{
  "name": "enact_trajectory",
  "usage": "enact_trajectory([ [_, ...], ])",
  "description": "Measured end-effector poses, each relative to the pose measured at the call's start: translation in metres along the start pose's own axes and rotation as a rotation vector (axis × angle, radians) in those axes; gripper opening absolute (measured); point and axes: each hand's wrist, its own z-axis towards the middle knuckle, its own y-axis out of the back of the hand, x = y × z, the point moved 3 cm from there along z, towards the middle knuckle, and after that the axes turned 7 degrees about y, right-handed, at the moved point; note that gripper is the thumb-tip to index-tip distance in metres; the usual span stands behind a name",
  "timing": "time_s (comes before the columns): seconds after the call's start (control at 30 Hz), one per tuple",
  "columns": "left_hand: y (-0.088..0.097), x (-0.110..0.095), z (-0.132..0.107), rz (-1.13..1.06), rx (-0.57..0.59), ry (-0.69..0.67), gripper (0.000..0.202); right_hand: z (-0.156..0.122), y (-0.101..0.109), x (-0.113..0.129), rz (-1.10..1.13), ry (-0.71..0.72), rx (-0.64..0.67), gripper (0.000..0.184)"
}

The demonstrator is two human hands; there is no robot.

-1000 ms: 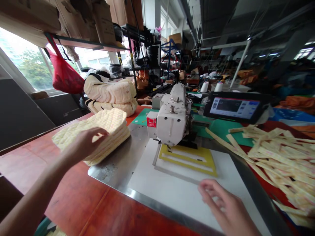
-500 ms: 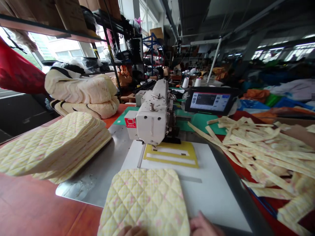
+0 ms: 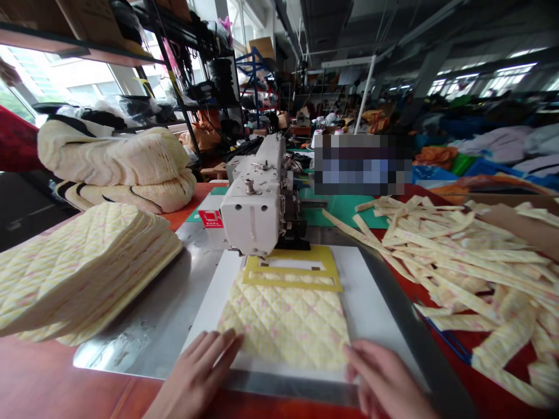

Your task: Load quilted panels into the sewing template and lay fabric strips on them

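On the white board (image 3: pixel 371 314) below the sewing machine head (image 3: pixel 251 215), one quilted yellow pad (image 3: pixel 283 326), lying much farther in than half a second ago: no longer hanging over the board's near edge, its far end now up beneath the lower bar of the yellow template frame (image 3: pixel 292 269) and showing through the frame's slot (as far as this angle allows a reading). Left hand (image 3: pixel 194 372) low at the pad's near left corner, open, fingers spread and angled up and to the right, tips just touching the quilting. Right hand (image 3: pixel 384 378) open as well, at the near right corner, fingertips on the pad's edge. Nothing gripped by either hand; pad only touched from above. Narrow strip of bare white board along the pad's left side, wider strip along its right, thin margin along its near edge. Beyond that margin, the steel plate (image 3: pixel 140 314) and the red table top (image 3: pixel 87 390). Left of the board, a tall stack of matching pads (image 3: pixel 78 273) on the steel, well apart from the left hand. To the right, past the plate's dark edge, a loose heap of quilted strips (image 3: pixel 458 262), near the right hand but not touching it.
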Motion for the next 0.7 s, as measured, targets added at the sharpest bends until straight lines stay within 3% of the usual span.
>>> enact_trajectory([
  [0.07, -0.012, 0.007, 0.027, 0.013, 0.017, 0.026, 0.036, 0.023, 0.012, 0.011, -0.154, 0.089, -0.061, 0.076],
  [0.17, -0.032, 0.019, 0.056, 0.008, 0.005, 0.009, 0.034, 0.057, 0.028, 0.026, -0.405, 0.339, -0.235, 0.062],
  [0.3, -0.047, 0.031, 0.064, -0.063, 0.052, 0.082, 0.034, 0.083, 0.037, 0.035, -0.606, 0.598, -0.477, 0.049],
  [0.5, -0.046, 0.033, 0.059, -0.215, 0.101, 0.221, 0.031, 0.097, 0.034, 0.03, -0.704, 0.621, -0.547, 0.034],
  [0.7, -0.043, 0.033, 0.062, -0.315, 0.103, 0.268, 0.025, 0.099, 0.04, 0.023, -0.652, 0.672, -0.524, 0.042],
])
